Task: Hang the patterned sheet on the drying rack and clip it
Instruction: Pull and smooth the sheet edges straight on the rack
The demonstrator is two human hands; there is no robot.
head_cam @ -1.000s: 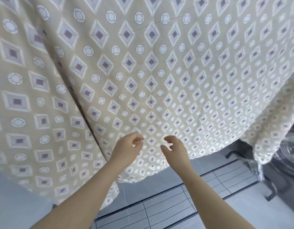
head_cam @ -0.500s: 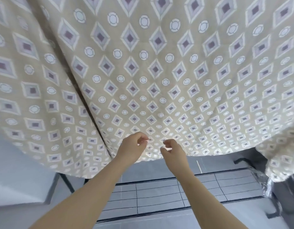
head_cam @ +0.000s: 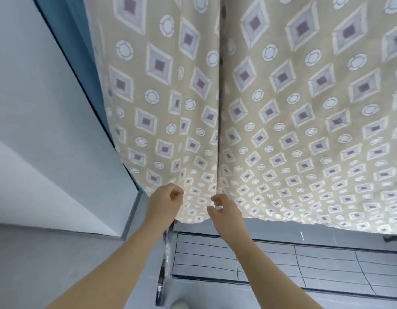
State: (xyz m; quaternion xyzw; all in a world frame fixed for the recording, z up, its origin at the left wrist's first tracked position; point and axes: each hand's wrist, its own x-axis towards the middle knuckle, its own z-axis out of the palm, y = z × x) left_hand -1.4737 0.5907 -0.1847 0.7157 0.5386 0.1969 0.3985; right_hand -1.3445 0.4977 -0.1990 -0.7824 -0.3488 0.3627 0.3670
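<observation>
Straightening hung patterned sheet [head_cam: 282, 121] at bottom hem; it drapes down ahead of me, hem just above floor [head_cam: 282, 259]. Left hand [head_cam: 165, 202] fingers curled shut, pinching hem I judge. Right hand [head_cam: 226, 210] half open, holding nothing. No clip or rack rail visible; next I need a clip and the top edge.

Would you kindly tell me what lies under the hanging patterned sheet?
Under the patterned sheet, grey floor with dark grid lines and a wrapped rack leg show. The drying rack's upper bars are covered by fabric.
</observation>
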